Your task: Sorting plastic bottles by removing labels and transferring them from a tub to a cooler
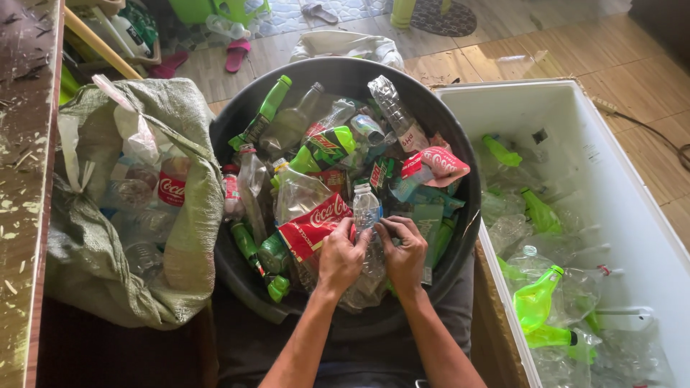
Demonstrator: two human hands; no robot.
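Note:
Both my hands grip one clear plastic bottle [366, 208] over a round black tub [345, 72] full of plastic bottles. My left hand [341, 256] holds the bottle's left side, its fingers at a red label [313, 228] that curls away from the bottle. My right hand [404, 253] clasps the bottle's right side. The bottle's lower part is hidden behind my hands. Around them lie several green and clear bottles with red labels.
A white box [553, 108] on the right holds clear and green bottles without labels. A grey-green woven sack [180, 215] of bottles stands to the left, beside a worn wooden edge [29, 179]. Pink sandals [237, 54] lie on the wooden floor beyond.

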